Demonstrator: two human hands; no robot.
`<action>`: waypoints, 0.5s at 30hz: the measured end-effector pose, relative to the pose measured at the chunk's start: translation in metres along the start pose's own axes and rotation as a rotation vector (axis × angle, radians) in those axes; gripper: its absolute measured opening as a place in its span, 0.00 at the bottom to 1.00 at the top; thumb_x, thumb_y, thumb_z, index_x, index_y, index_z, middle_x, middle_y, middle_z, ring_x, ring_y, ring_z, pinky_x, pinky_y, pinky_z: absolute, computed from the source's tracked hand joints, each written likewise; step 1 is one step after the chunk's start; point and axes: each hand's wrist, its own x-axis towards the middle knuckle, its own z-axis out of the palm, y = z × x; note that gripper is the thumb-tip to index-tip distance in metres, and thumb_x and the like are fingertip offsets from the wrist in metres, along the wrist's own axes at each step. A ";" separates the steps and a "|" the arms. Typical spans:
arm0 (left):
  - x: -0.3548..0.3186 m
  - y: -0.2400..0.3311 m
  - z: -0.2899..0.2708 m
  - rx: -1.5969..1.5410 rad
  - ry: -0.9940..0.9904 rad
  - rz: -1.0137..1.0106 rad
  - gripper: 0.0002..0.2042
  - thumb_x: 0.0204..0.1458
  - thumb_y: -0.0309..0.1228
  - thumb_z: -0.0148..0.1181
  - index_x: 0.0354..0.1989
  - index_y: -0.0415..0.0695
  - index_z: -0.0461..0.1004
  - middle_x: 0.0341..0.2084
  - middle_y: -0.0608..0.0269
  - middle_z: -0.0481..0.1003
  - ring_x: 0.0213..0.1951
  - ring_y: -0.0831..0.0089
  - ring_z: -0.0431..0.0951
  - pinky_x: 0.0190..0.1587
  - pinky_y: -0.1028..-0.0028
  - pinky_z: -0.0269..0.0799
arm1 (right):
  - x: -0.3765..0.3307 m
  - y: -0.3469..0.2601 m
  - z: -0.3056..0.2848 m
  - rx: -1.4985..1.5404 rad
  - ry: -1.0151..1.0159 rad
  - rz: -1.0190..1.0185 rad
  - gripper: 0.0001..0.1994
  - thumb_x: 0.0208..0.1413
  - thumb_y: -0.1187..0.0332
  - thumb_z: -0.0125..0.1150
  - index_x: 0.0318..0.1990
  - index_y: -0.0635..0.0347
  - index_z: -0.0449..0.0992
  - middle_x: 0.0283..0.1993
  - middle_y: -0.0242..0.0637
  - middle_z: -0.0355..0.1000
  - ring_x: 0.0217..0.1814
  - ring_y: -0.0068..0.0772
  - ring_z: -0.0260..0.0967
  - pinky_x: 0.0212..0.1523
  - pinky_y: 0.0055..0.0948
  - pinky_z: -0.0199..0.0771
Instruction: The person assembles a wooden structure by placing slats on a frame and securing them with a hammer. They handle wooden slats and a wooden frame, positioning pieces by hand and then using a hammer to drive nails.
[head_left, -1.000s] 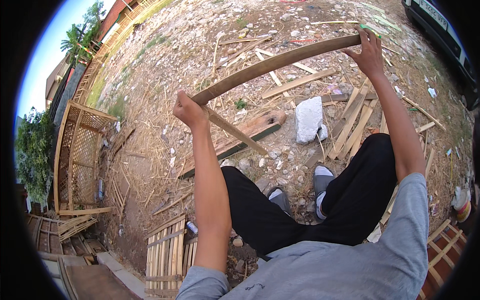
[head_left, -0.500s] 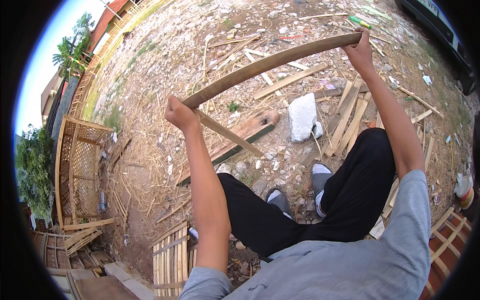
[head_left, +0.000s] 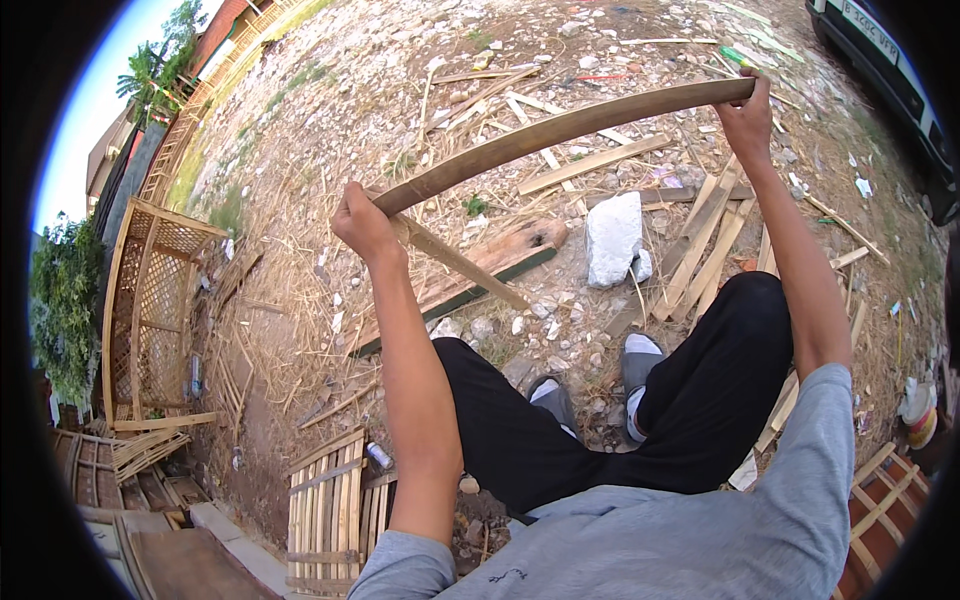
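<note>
One person sits on the ground here, two arms stretched out in front, and between them one long bamboo strip held up in the air above the rubble. The left hand is closed in a fist around the near, lower end of the strip; the right hand is wrapped around the far end, fingers curled over the top edge. Both grips are tight on the strip, which bows slightly and runs from lower left to upper right across the view.

A second, thinner stick slants down from just under the left fist toward the ground; whether that hand also grips it cannot be made out.

Below the strip lie one dark wooden plank with a hole near its end, and one pale stone block just beside it to the right. Several flat slats lie fanned out next to the block, too overlapped to count exactly. Two legs in black trousers reach forward, ending in two grey shoes among small stones.

To the left stands one lattice frame, and nearer the person one small slatted panel. One car shows at the upper right edge
</note>
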 end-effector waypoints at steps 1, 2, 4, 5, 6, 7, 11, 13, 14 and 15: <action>-0.002 0.002 0.000 -0.050 0.039 0.000 0.13 0.56 0.32 0.49 0.20 0.41 0.65 0.16 0.70 0.61 0.20 0.79 0.59 0.27 0.74 0.58 | 0.000 -0.003 -0.001 0.004 -0.006 0.016 0.29 0.44 0.69 0.71 0.53 0.59 0.63 0.39 0.40 0.71 0.37 0.32 0.73 0.39 0.31 0.74; -0.001 0.001 -0.002 -0.047 0.040 0.002 0.13 0.56 0.32 0.49 0.20 0.41 0.65 0.16 0.70 0.61 0.20 0.79 0.59 0.27 0.74 0.58 | 0.000 -0.005 -0.002 0.008 -0.008 0.019 0.29 0.44 0.69 0.71 0.53 0.59 0.63 0.39 0.40 0.71 0.37 0.32 0.73 0.39 0.31 0.74; -0.001 0.000 -0.002 -0.032 0.068 0.058 0.07 0.56 0.30 0.48 0.34 0.39 0.66 0.22 0.67 0.63 0.25 0.78 0.61 0.31 0.75 0.60 | 0.001 -0.004 -0.004 0.029 -0.002 0.022 0.28 0.45 0.70 0.70 0.54 0.60 0.62 0.42 0.41 0.71 0.37 0.32 0.73 0.39 0.31 0.74; -0.001 0.000 -0.003 -0.031 0.068 0.061 0.07 0.56 0.30 0.48 0.34 0.39 0.66 0.22 0.67 0.63 0.25 0.78 0.61 0.31 0.75 0.60 | 0.000 -0.005 -0.004 0.031 0.000 0.026 0.28 0.46 0.71 0.69 0.54 0.60 0.62 0.43 0.42 0.70 0.38 0.32 0.73 0.40 0.31 0.75; -0.008 0.005 0.000 -0.023 0.098 0.042 0.09 0.55 0.30 0.47 0.41 0.40 0.65 0.28 0.64 0.63 0.30 0.75 0.63 0.36 0.72 0.62 | 0.000 -0.005 -0.004 0.031 0.002 0.026 0.28 0.46 0.71 0.69 0.54 0.60 0.62 0.43 0.42 0.70 0.38 0.32 0.73 0.40 0.31 0.75; -0.011 0.008 0.002 -0.016 0.127 0.022 0.13 0.53 0.30 0.45 0.47 0.41 0.63 0.34 0.61 0.63 0.36 0.72 0.65 0.41 0.69 0.64 | -0.002 -0.006 -0.005 0.037 -0.004 0.027 0.28 0.46 0.71 0.69 0.54 0.60 0.62 0.43 0.42 0.70 0.38 0.32 0.72 0.40 0.31 0.75; -0.007 0.006 0.000 -0.037 0.095 0.051 0.15 0.53 0.28 0.43 0.49 0.41 0.61 0.38 0.59 0.62 0.37 0.71 0.64 0.42 0.68 0.64 | -0.002 -0.002 -0.005 0.029 0.013 0.002 0.28 0.45 0.72 0.69 0.54 0.61 0.62 0.42 0.41 0.69 0.38 0.32 0.72 0.40 0.30 0.75; -0.006 0.007 0.000 -0.132 0.040 0.108 0.11 0.54 0.23 0.42 0.47 0.41 0.61 0.29 0.65 0.63 0.28 0.77 0.62 0.34 0.74 0.63 | -0.002 -0.003 -0.006 0.029 0.004 0.018 0.28 0.46 0.73 0.69 0.54 0.61 0.62 0.42 0.41 0.69 0.38 0.31 0.71 0.39 0.29 0.75; -0.007 0.007 0.001 -0.131 0.042 0.106 0.11 0.54 0.23 0.42 0.47 0.41 0.61 0.29 0.65 0.63 0.28 0.77 0.62 0.34 0.74 0.63 | -0.002 -0.003 -0.006 0.029 -0.004 0.033 0.28 0.46 0.73 0.68 0.54 0.61 0.62 0.42 0.40 0.68 0.39 0.30 0.71 0.39 0.28 0.75; -0.007 0.007 0.004 -0.136 0.030 0.125 0.11 0.53 0.22 0.41 0.45 0.40 0.63 0.29 0.64 0.64 0.29 0.77 0.63 0.34 0.74 0.63 | -0.001 0.000 -0.006 0.026 -0.004 0.032 0.28 0.46 0.73 0.68 0.54 0.61 0.62 0.42 0.40 0.68 0.39 0.30 0.71 0.39 0.28 0.75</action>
